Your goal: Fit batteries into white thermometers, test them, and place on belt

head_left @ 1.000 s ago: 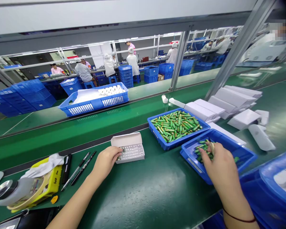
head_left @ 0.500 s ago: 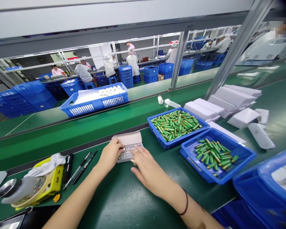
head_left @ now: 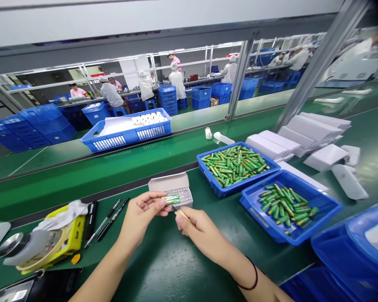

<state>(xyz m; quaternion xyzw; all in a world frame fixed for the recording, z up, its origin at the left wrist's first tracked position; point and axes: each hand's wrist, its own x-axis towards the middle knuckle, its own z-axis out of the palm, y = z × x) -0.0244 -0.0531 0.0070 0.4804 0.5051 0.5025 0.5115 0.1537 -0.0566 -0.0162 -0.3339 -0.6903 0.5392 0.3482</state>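
Observation:
Green batteries with gold ends [head_left: 172, 199], a pair as far as I can see, lie side by side in the fingers of my left hand [head_left: 141, 212]. My right hand [head_left: 198, 223] grips a small tool with a pale yellow handle [head_left: 182, 215]; its thin dark tip points at the batteries, and I cannot make out its kind. Just behind both hands stands a small white box [head_left: 169, 183] with its lid raised. Rows of small shiny pieces fill the box, partly hidden by the batteries and my left fingers.
Two blue trays of green batteries, one fuller [head_left: 219, 193] and one with fewer [head_left: 266, 228], sit to the right. White boxes [head_left: 272, 144] are stacked behind them. Pens [head_left: 113, 220] and a yellow holder [head_left: 77, 230] lie left. A blue basket [head_left: 126, 136] stands beyond; people work in the background.
My hands have drawn back from inside the white box towards me. The batteries now show in my left hand, and the pale-handled tool is plainly visible in my right.

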